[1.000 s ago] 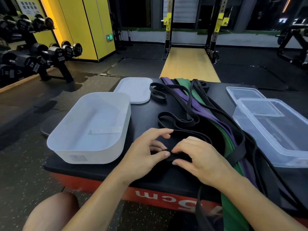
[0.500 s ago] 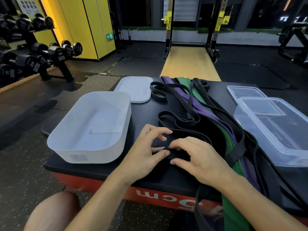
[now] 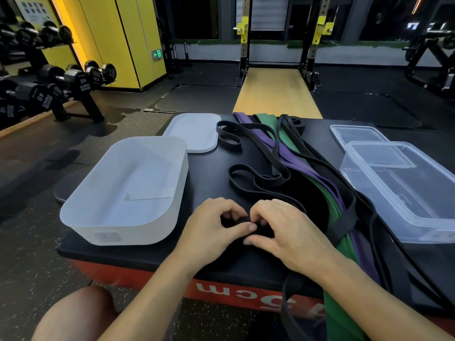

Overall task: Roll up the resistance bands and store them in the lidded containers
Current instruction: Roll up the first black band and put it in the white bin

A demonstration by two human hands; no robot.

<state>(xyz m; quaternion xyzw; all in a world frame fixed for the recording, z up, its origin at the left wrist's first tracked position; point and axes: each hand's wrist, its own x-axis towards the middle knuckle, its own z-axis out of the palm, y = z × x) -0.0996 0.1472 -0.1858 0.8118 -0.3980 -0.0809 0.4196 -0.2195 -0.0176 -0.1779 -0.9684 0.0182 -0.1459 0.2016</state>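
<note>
Pinching the coiled end of a black band (image 3: 238, 221), left grip (image 3: 211, 227) and right grip (image 3: 283, 232) are sitting close together near the front edge of the surface (image 3: 204, 178); its loose length is running away from them. The white container (image 3: 123, 230) is sitting nearer the left grip. Upside-down lettering (image 3: 246, 294) below is reading "5cm".

Two boxes: one white box (image 3: 128, 231) on the left, one clear box (image 3: 418, 227) on the right. Two lids, far back: one white lid (image 3: 194, 132), one clear lid (image 3: 357, 134). One purple band (image 3: 290, 159), one green band (image 3: 336, 217). The black bands (image 3: 246, 184) are too tangled to count. Two hands: left hand (image 3: 209, 230), right hand (image 3: 288, 233).
</note>
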